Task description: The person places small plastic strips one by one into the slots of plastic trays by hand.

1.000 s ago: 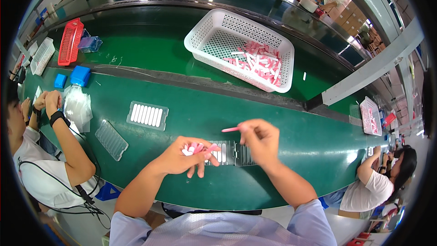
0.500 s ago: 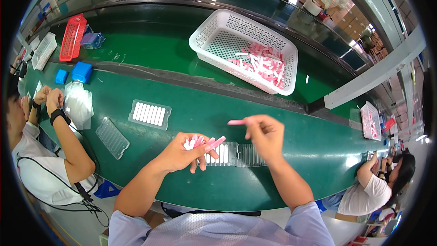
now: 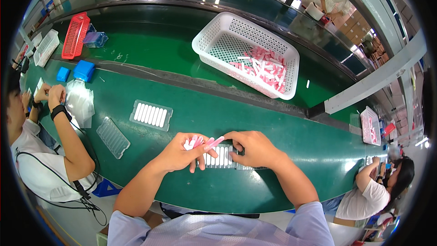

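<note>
Several slim pink-and-white sticks fan out from my left hand, which is closed around them. Beneath its fingers lies a clear plastic tray with white sticks in its slots. My right hand is over the right part of this tray, thumb down at its slots. Its index finger reaches to the tip of a stick in my left hand. Thumb and index finger are apart, with no stick visible between them. Farther left, a second clear tray holds a row of white sticks.
A white perforated basket with pink and white sticks stands beyond the dark ledge. An unfilled clear tray lies left, near plastic bags and blue boxes. People work at both sides; a red basket stands far left.
My right hand has come down and left to the tray; the pink stick it held is no longer visible in its fingers. My left hand has hardly moved.
</note>
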`<act>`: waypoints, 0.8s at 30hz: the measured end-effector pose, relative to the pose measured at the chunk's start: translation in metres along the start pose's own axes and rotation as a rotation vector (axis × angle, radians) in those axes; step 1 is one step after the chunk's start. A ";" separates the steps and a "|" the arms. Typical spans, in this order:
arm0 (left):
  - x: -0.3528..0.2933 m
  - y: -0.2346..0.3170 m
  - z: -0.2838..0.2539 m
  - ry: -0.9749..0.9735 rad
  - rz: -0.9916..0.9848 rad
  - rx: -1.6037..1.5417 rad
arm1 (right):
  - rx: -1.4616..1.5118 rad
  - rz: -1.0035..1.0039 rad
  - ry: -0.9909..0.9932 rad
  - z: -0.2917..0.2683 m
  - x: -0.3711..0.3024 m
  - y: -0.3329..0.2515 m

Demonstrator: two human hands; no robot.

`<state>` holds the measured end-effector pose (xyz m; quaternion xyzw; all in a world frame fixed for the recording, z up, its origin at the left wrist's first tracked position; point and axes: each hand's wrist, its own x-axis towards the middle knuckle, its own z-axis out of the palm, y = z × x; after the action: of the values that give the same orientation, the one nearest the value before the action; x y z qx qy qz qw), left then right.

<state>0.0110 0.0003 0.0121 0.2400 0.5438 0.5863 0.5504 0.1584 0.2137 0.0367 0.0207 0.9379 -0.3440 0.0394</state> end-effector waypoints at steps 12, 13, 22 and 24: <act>-0.002 -0.003 0.006 -0.138 -0.072 0.039 | 0.596 -0.001 0.165 0.020 -0.012 -0.006; -0.002 -0.004 0.007 -0.123 -0.068 -0.002 | 0.759 0.048 0.216 0.019 -0.014 -0.005; -0.003 0.000 -0.003 -0.048 -0.032 -0.034 | 0.314 0.136 -0.142 -0.026 -0.034 0.036; -0.001 0.000 -0.001 -0.051 -0.039 -0.026 | 0.010 -0.014 -0.020 -0.013 -0.033 0.032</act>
<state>0.0102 -0.0014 0.0123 0.2372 0.5265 0.5759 0.5786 0.1922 0.2459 0.0293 0.0110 0.9359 -0.3489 0.0466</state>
